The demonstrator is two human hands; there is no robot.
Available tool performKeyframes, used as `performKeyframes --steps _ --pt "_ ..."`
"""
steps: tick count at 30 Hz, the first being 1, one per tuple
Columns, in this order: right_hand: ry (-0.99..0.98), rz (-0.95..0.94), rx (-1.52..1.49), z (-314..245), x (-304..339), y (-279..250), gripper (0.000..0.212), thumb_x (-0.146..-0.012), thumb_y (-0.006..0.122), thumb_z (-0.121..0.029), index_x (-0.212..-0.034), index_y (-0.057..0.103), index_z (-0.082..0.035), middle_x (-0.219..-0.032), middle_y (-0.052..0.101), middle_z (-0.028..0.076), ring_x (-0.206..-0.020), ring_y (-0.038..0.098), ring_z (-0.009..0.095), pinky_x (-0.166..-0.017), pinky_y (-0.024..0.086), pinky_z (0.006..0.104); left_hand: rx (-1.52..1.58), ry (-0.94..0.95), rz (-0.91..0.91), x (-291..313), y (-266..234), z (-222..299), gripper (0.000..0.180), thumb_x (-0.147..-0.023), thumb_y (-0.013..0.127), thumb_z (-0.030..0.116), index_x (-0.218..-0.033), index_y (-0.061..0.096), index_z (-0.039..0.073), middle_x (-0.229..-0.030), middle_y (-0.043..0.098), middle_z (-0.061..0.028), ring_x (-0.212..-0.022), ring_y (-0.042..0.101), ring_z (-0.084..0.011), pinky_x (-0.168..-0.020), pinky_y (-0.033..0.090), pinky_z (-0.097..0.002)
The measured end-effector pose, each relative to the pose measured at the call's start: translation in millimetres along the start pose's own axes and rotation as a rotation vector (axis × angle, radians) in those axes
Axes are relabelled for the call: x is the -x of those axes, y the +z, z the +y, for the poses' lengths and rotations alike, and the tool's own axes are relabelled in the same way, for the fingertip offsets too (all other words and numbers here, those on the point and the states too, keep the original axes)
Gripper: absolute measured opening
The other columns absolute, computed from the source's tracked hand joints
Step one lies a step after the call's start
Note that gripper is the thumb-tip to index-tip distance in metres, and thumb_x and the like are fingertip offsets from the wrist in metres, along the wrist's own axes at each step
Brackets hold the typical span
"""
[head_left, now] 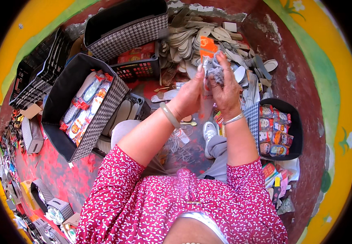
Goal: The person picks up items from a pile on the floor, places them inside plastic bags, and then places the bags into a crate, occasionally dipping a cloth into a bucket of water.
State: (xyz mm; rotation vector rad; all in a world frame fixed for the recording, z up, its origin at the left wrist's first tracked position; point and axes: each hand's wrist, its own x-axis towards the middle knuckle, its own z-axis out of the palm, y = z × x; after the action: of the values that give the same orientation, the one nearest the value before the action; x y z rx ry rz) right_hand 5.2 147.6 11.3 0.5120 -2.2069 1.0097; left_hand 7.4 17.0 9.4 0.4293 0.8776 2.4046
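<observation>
Both hands are raised in front of me, close together. My left hand [190,93] pinches the edge of a clear plastic bag with an orange top [207,46]; its see-through part hangs down between the hands. Against the bag, my right hand [228,91] grips a crumpled grey fuzzy bundle [215,72], perhaps cloth or yarn; its exact kind is hard to tell. Beyond the hands lies a large heap of pale shoe insoles [190,40]. The left wrist wears a pale bangle, the right a silver one.
To the left, a houndstooth fabric box [119,87] holds red-and-clear packets. A similar box [252,118] on the right holds several small packets. Another fabric box [127,38] sits on a black crate [137,69] at the back left. Plastic scraps [178,142] litter the floor between my feet.
</observation>
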Motion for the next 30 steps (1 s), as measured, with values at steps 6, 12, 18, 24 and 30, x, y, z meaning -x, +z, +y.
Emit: performKeyframes --steps 6,12,18,24,30 --pt "-0.214 -0.132 0.045 -27 13 15 0.058 -0.074 0.065 -0.018 -0.128 0.047 -0.003 -0.134 0.045 0.018 -0.126 0.041 0.034 -0.106 0.03 0.0433 0.182 0.099 0.115 -5 -15 12 0.058 -0.093 0.034 0.054 -0.125 0.047 0.007 -0.115 0.055 -0.0064 -0.106 0.053 -0.0182 -0.095 0.041 -0.0325" --pt "-0.23 -0.094 0.031 -18 2 5 0.053 -0.074 0.064 -0.017 -0.123 0.051 -0.004 -0.13 0.049 0.016 -0.124 0.043 0.033 -0.105 0.029 0.0439 -0.008 -0.214 0.227 6 -7 14 0.07 -0.09 0.031 0.062 -0.13 0.042 0.006 -0.122 0.053 -0.0108 -0.113 0.052 -0.0229 -0.097 0.041 -0.0365" --pt "-0.141 -0.069 -0.073 -8 -10 -17 0.045 -0.08 0.062 -0.027 -0.118 0.054 -0.004 -0.123 0.054 0.016 -0.119 0.048 0.034 -0.101 0.033 0.0418 0.016 -0.25 -0.132 9 -8 8 0.062 -0.093 0.04 0.044 -0.141 0.023 0.008 -0.134 0.041 -0.0097 -0.12 0.045 -0.0216 -0.1 0.038 -0.0375" --pt "0.227 -0.027 -0.166 6 -4 -16 0.04 -0.075 0.056 0.002 -0.115 0.055 -0.005 -0.114 0.059 0.014 -0.104 0.059 0.028 -0.089 0.045 0.0298 0.172 -0.115 -0.106 2 -15 12 0.053 -0.091 0.045 0.023 -0.139 0.026 0.01 -0.116 0.053 -0.0111 -0.103 0.057 -0.0262 -0.086 0.05 -0.0406" --pt "0.717 -0.101 -0.528 12 1 -27 0.034 -0.068 0.048 0.008 -0.094 0.065 -0.004 -0.093 0.063 0.003 -0.08 0.059 0.011 -0.076 0.046 0.0224 0.476 0.079 0.15 -9 -51 38 0.059 -0.085 0.043 0.027 -0.13 0.032 -0.01 -0.124 0.048 -0.0299 -0.103 0.056 -0.0423 -0.085 0.05 -0.0499"
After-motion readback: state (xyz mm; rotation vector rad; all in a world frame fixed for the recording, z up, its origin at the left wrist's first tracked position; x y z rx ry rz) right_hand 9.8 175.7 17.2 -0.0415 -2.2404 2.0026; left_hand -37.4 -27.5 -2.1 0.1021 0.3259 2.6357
